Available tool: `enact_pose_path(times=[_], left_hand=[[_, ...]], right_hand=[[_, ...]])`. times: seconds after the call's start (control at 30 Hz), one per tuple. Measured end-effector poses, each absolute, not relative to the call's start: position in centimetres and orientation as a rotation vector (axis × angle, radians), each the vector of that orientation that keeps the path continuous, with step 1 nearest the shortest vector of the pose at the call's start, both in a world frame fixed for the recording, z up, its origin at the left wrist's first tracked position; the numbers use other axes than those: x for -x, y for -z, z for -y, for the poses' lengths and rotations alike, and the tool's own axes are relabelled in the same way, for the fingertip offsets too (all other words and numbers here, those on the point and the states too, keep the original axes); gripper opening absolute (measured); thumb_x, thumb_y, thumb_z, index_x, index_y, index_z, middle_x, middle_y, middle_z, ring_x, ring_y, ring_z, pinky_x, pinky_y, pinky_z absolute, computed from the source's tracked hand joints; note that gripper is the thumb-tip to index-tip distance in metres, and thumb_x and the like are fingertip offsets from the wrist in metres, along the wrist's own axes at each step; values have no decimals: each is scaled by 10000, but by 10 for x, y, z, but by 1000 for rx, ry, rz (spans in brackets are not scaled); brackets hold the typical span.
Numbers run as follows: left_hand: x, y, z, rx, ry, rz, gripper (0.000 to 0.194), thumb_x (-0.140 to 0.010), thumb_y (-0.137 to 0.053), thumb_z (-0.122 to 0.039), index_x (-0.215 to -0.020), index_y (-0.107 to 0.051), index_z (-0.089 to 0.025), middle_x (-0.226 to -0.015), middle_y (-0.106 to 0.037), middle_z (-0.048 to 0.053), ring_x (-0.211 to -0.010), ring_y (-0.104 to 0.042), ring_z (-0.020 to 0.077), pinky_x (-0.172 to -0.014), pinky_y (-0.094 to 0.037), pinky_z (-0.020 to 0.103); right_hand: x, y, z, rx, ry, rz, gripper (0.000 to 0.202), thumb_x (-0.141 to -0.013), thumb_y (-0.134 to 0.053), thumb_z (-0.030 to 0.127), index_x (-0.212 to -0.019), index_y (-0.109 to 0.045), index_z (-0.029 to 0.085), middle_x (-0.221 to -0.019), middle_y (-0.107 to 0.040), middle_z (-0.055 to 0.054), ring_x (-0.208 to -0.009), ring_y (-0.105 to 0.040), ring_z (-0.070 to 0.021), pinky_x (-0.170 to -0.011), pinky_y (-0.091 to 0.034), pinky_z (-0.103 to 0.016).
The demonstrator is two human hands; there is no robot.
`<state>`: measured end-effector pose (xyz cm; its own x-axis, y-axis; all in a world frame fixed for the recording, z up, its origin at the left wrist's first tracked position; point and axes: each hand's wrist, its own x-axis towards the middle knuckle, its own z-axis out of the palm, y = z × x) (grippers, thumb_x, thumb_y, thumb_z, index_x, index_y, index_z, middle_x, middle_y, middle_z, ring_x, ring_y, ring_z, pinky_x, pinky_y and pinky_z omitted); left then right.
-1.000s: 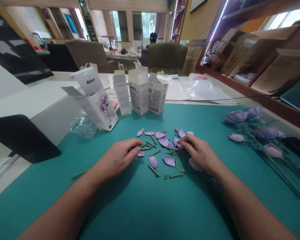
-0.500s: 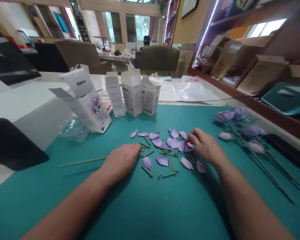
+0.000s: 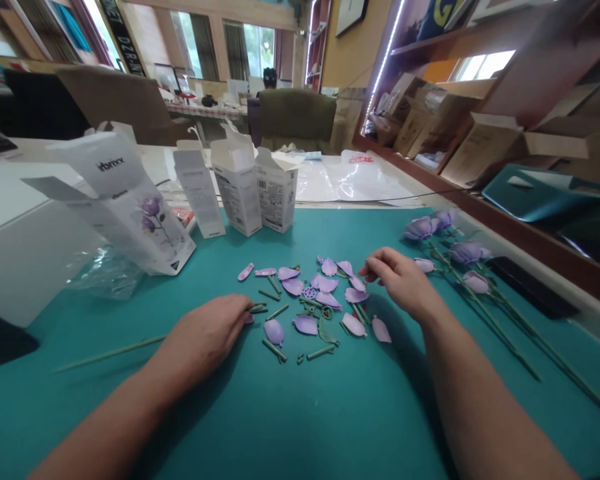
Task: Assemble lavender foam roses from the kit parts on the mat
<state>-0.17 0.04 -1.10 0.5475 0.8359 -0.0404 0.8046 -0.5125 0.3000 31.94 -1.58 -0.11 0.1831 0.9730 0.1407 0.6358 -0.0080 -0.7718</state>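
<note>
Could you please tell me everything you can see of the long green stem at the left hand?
The long green stem is thin, nearly straight and plastic-looking. Its plain end points left and toward the viewer; a faint separate shadow suggests it hangs above the teal mat. The left hand's grip hides its middle and appears to hold it. Green ends show beyond; which is its own is unclear.

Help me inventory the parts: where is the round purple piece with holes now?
In the head view, the round purple piece lies slightly right of centre, between the left hand and right hand, beside purple petals.
</note>
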Motion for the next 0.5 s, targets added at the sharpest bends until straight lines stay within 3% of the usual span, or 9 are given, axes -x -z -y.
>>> enact_pose_path(times=[0.17,0.37,0.5], left_hand=[[4,9,-1,-2493,-167,-1345,341,-927,-283,-353,-996,-577,-194,-987,-647,94,-866,-605,251,-703,-460,355],[5,7,-1,-2449,-199,-1330,379,-924,-289,-404,-1010,-591,-192,-982,-661,94,-845,-619,255,-690,-468,358],[5,5,0,-2421,-238,-1311,377,-922,-307,-401,-1037,-601,-194,-1024,-668,95,-874,-628,254,-718,-477,359]], right_hand=[[-332,4,19,2032,-740,1778,195,-853,-450,254,-674,-521,222,-651,-685,-22,-613,-586,-168,-597,-394,-289],[-325,4,17,1906,-618,1728,197,-870,-416,277,-725,-535,215,-770,-694,-31,-697,-601,-164,-644,-409,-288],[-326,-2,18,1825,-494,1515,205,-838,-477,353,-703,-532,208,-609,-613,6,-579,-547,-143,-573,-395,-273]])
